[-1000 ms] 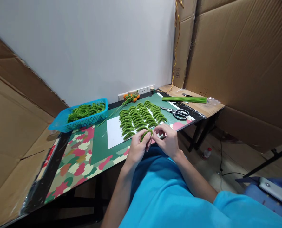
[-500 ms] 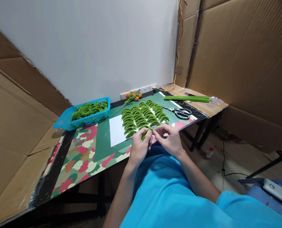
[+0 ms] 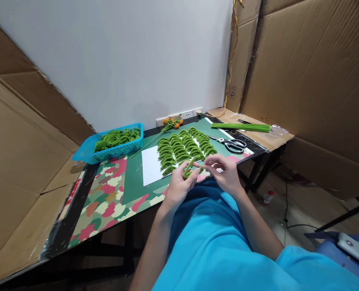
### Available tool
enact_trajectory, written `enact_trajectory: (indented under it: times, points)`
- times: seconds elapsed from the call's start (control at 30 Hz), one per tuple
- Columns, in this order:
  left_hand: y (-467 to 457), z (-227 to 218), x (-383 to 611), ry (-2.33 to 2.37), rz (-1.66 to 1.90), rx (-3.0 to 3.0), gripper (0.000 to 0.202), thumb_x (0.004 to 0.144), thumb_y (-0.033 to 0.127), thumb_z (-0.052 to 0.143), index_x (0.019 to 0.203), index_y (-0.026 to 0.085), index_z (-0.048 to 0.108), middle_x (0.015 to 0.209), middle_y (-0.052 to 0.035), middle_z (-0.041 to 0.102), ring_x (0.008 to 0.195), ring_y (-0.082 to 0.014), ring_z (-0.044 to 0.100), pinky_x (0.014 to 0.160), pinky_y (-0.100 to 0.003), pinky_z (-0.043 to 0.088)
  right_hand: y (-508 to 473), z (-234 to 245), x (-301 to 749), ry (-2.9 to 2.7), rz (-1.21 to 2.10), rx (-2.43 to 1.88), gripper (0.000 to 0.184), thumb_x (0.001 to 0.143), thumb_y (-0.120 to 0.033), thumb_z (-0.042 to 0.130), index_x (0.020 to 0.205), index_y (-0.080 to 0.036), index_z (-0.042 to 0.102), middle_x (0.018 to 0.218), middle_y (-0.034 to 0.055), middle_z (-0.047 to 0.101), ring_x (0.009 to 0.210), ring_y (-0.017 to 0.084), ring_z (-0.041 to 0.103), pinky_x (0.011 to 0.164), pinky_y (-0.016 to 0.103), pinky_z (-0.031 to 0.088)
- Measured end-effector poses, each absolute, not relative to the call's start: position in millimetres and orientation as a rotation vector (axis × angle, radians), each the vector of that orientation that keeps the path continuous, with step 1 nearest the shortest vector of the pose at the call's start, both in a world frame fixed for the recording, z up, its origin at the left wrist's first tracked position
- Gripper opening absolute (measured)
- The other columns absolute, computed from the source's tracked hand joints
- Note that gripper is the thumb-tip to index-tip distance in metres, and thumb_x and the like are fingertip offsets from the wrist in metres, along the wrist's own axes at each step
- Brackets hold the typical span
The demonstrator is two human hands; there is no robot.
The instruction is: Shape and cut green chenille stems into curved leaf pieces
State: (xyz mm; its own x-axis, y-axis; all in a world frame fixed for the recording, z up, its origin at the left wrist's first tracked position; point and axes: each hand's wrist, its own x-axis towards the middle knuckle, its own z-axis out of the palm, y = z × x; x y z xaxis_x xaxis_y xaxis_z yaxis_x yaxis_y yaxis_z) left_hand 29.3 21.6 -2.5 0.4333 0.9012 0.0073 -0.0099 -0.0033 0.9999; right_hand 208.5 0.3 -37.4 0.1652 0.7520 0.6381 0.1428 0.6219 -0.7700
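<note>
Between my hands, over the table's front edge, is a bent green pipe cleaner [image 3: 189, 167]. My left hand [image 3: 180, 182] is closed on it, with the thumb pressing it against the fingers. My right hand [image 3: 223, 171] pinches a short green end of what looks like the same piece, close to the left fingertips. Just beyond my hands, several rows of curved green pipe-cleaner pieces [image 3: 179, 146] lie on a white sheet of paper [image 3: 151, 167].
A blue basket [image 3: 118, 153] of green pieces stands at the back left. Orange flowers [image 3: 173, 122] on a green stem lie near the wall socket. Black-handled scissors [image 3: 235, 145] and a bundle of straight green pipe cleaners [image 3: 241, 127] rest at right. Cardboard panels [image 3: 312, 81] flank the table.
My right hand has shifted slightly right, away from the left. The green piece now stands up more visibly between the left thumb and fingers. The view has tilted slightly.
</note>
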Motion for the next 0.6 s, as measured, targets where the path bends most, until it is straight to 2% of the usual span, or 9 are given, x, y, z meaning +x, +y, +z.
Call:
enact_trajectory:
  times: [0.2,0.33,0.47,0.6]
  points:
    - [23.9,-1.3,29.9,0.858,0.885,1.399,0.048,0.086,0.061,0.079,0.097,0.018,0.06,0.061,0.006,0.059,0.04,-0.0033,0.044,0.039,-0.016,0.029,2.6,-42.4,217.5,-1.474,0.58,-0.806,0.012,0.099,-0.033,0.076,0.098,-0.021,0.082,0.094,0.0065,0.08,0.078,0.018,0.074,0.061,0.025,0.058]
    - [24.4,0.8,30.2,0.845,0.894,1.383,0.049,0.085,0.06,0.08,0.095,0.016,0.062,0.061,0.0054,0.059,0.04,-0.0026,0.042,0.038,-0.016,0.027,3.7,-44.9,219.7,-1.504,0.486,-0.782,0.007,0.099,-0.027,0.077,0.1,-0.023,0.083,0.095,0.0054,0.082,0.081,0.018,0.075,0.065,0.027,0.06]
    - [24.1,-0.7,28.1,0.871,0.868,1.404,0.047,0.085,0.058,0.081,0.093,0.014,0.067,0.061,0.0053,0.056,0.043,-0.0012,0.039,0.04,-0.015,0.023,4.9,-45.7,219.2,-1.565,0.324,-0.754,0.011,0.103,-0.024,0.072,0.1,-0.025,0.083,0.095,0.0047,0.081,0.083,0.019,0.076,0.073,0.032,0.062]
    - [24.1,-2.2,23.7,0.873,0.84,1.407,0.044,0.086,0.056,0.081,0.087,0.014,0.067,0.059,0.0055,0.054,0.045,-0.0014,0.041,0.041,-0.015,0.026,2.4,-43.6,218.2,-1.677,0.182,-0.722,0.016,0.106,-0.02,0.066,0.104,-0.024,0.081,0.098,0.006,0.081,0.086,0.019,0.076,0.077,0.032,0.062]
